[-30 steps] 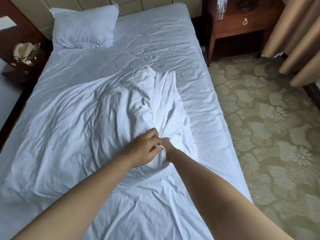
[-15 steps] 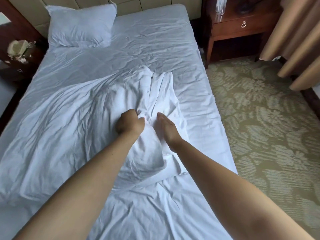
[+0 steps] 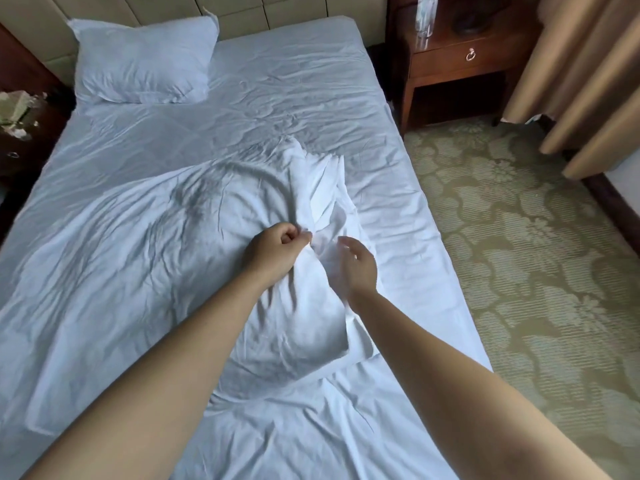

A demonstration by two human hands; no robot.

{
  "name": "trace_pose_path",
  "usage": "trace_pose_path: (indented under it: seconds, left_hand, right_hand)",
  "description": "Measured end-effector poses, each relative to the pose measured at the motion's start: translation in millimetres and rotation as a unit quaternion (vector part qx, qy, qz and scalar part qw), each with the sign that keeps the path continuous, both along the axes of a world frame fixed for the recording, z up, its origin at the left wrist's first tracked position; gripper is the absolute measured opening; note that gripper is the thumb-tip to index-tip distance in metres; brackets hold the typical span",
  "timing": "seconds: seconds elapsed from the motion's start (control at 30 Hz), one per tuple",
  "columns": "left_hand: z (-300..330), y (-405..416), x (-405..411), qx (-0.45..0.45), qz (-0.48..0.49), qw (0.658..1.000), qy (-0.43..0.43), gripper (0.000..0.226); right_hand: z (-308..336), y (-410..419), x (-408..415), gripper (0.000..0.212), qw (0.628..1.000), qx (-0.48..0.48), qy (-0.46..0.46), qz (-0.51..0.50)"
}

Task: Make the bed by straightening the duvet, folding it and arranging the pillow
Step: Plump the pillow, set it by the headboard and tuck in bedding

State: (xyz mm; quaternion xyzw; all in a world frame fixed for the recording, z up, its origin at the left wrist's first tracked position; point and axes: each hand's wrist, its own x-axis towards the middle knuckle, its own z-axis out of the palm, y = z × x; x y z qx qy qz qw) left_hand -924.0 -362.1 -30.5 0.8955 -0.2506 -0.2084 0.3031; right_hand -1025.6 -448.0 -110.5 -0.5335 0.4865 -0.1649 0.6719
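Observation:
A crumpled white duvet [image 3: 145,258] lies bunched over the near left half of the bed [image 3: 311,98], its loose folded edge running along the middle. My left hand [image 3: 277,249] grips a bunch of the duvet's fabric in a fist near that edge. Just to the right, my right hand [image 3: 356,268] hovers over the folds with fingers loosely curved and holds nothing. A white pillow [image 3: 142,60] rests at the head of the bed on the left, against the padded headboard [image 3: 284,8].
A dark wooden nightstand [image 3: 460,64] with a ring-pull drawer stands right of the bed head, a clear bottle [image 3: 425,19] on it. Beige curtains [image 3: 585,74] hang at far right. Patterned carpet [image 3: 519,254] runs along the bed's right side. Another nightstand [image 3: 20,112] with clutter stands left.
Both hands shifted from the near fold further up the duvet's edge. My left hand now bunches fabric in a fist; my right hand lifted off the cloth and opened.

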Motion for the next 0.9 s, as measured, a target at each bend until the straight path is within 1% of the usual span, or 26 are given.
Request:
trace_pose_path:
  seconds: [0.03,0.07,0.1,0.13,0.17,0.2,0.23,0.27,0.3,0.33,0.37,0.4,0.43,0.47,0.5,0.53,0.57,0.6,0.67,0.7,0.73,0.77,0.8,0.83,0.87,0.9]
  left_hand:
    - [-1,-2,1,0.01,-0.001,1.0,0.01,0.025]
    - [-4,-4,3,0.021,-0.005,1.0,0.02,0.028]
    - [-7,-5,5,0.027,-0.01,0.999,0.034,0.032]
    - [-9,-5,7,0.02,-0.014,0.998,0.056,0.035]
    - [-9,-6,8,-0.002,-0.012,0.996,0.09,0.035]
    - [-8,-6,10,-0.034,-0.001,0.991,0.129,0.032]
    - [-7,-7,11,-0.065,0.011,0.983,0.169,0.03]
    - [-7,-7,13,-0.084,0.015,0.975,0.207,0.031]
    - [-9,-7,13,-0.084,0.008,0.969,0.233,0.032]
    - [-10,-8,12,-0.065,-0.006,0.968,0.242,0.033]
    - [-12,-9,11,-0.032,-0.026,0.971,0.237,0.033]
    - [-15,-11,10,0.007,-0.045,0.977,0.208,0.033]
    - [-17,-14,11,0.035,-0.059,0.987,0.149,0.032]
    - [-18,-19,15,0.045,-0.053,0.995,0.069,0.032]
    - [-18,-25,21,0.029,-0.029,0.999,-0.003,0.032]
    - [-15,-31,27,0.001,0.002,0.998,-0.06,0.03]
    - [-10,-38,33,-0.031,0.031,0.995,-0.094,0.027]
    - [-6,-44,40,-0.048,0.053,0.991,-0.111,0.026]
    - [-4,-56,57,-0.032,0.075,0.99,-0.115,0.045]
    - [-4,-60,64,-0.012,0.078,0.991,-0.104,0.056]
    - [-4,-63,69,0.021,0.078,0.992,-0.093,0.065]
    - [-7,-65,73,0.056,0.071,0.992,-0.089,0.07]
    - [-10,-66,77,0.089,0.056,0.99,-0.093,0.067]
    - [-15,-67,81,0.104,0.039,0.989,-0.096,0.055]
    - [-17,-67,83,0.096,0.025,0.991,-0.091,0.038]
    - [-21,-67,85,0.069,0.017,0.995,-0.068,0.025]
  right_hand:
    - [-10,-2,-8,0.028,0.998,-0.036,0.046,-0.008]
    - [-14,-1,-11,0.027,0.999,-0.022,0.045,0.007]
    - [-12,2,-10,0.025,0.996,-0.036,0.029,0.075]
    - [-10,8,-5,0.025,0.991,-0.068,0.041,0.111]
    - [-2,13,0,0.025,0.969,-0.152,0.011,0.193]
    - [8,18,9,0.027,0.956,-0.173,0.004,0.238]
    - [3,23,18,0.03,0.955,-0.125,-0.03,0.267]
    - [3,25,24,0.033,0.954,-0.078,-0.04,0.286]
    - [9,25,23,0.034,0.948,-0.071,-0.026,0.311]
    - [0,21,23,0.034,0.936,-0.052,0.0,0.349]
    - [-3,18,25,0.034,0.934,-0.01,0.023,0.356]
    - [-9,13,26,0.032,0.935,0.037,0.037,0.35]
    - [-12,8,27,0.028,0.938,0.057,0.04,0.339]
    - [-18,3,32,0.02,0.953,0.062,0.023,0.297]
    - [-19,-3,35,0.014,0.969,0.049,0.01,0.24]
    - [-23,-9,39,0.014,0.982,0.036,0.008,0.184]
    - [-22,-16,43,0.017,0.989,0.022,0.022,0.141]
    - [-23,-22,47,0.016,0.994,-0.006,0.031,0.107]
    - [-23,-34,60,0.021,0.996,-0.056,0.009,0.074]
    - [-23,-39,69,0.027,0.996,-0.062,-0.008,0.066]
    - [-24,-44,79,0.034,0.996,-0.051,-0.018,0.076]
    - [-31,-47,89,0.041,0.993,-0.058,-0.019,0.099]
    - [-48,-51,99,0.045,0.99,-0.048,-0.029,0.129]
    - [-64,-54,106,0.046,0.983,-0.055,-0.025,0.173]
    - [-76,-53,115,0.05,0.975,-0.045,-0.025,0.214]
    - [-82,-53,119,0.058,0.963,-0.055,-0.015,0.264]
